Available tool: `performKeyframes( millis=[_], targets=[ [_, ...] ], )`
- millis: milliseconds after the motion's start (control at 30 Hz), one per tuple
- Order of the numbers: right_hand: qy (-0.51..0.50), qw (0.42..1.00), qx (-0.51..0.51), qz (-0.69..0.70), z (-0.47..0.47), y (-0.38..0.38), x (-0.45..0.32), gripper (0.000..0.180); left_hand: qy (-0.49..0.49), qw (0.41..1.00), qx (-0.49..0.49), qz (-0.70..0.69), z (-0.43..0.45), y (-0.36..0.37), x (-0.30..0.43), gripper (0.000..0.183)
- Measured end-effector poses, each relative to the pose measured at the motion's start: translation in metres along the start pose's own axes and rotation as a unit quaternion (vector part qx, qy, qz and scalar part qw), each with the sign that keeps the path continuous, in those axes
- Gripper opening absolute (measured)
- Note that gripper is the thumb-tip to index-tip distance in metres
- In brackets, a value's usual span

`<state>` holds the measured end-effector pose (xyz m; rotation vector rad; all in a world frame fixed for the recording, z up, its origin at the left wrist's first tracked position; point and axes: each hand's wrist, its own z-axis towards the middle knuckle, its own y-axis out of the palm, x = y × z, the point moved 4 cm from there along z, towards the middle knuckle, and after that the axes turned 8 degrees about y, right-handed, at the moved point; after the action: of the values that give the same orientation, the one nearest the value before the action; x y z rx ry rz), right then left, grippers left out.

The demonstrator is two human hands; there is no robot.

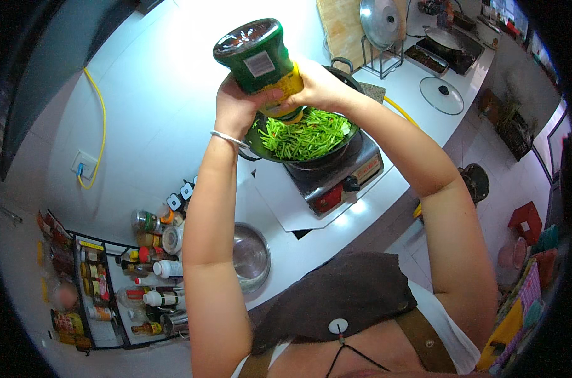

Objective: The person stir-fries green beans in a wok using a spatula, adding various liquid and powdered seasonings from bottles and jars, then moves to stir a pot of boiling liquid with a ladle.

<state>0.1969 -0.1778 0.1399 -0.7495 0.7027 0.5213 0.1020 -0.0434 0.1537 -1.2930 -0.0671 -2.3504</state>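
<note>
Both my hands grip a large sauce bottle point(262, 59) with a green and yellow label. It is tipped upside down, its base up and its cap end low over the wok. My left hand point(241, 101) wraps the near left side, below a white bangle on the wrist. My right hand point(314, 85) holds the other side. Beneath the bottle, chopped green stalks point(309, 139) with small red bits fill the dark wok point(286, 158). The wok sits on a portable gas stove point(342, 175) with a black knob. Whether sauce is flowing out cannot be seen.
A steel bowl point(253, 257) stands left of the stove, beside a black rack point(118, 302) of jars and bottles. A glass lid point(441, 96) lies on the counter point(309, 264) at right. Farther back are a lid in a stand point(380, 23), a cutting board point(333, 28) and a pan point(444, 38).
</note>
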Motion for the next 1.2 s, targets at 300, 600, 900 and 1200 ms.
performKeyframes(
  millis=[300,600,900,1200],
  targets=[
    [0.000,0.994,0.112,-0.014,0.009,-0.001,0.022,0.058,0.085,0.978,0.042,0.184,0.011,0.006,0.002,0.047],
    [-0.002,0.995,0.091,-0.035,0.017,-0.004,0.021,0.053,0.125,0.963,0.060,0.229,0.008,0.007,0.007,0.043],
    [-0.022,0.990,0.117,-0.070,0.026,-0.005,0.026,0.051,0.142,0.947,0.066,0.282,0.014,0.004,0.012,0.042],
    [-0.039,0.988,0.135,-0.068,0.057,-0.010,0.017,0.052,0.243,0.871,0.060,0.422,0.037,-0.008,0.038,0.046]
  ],
)
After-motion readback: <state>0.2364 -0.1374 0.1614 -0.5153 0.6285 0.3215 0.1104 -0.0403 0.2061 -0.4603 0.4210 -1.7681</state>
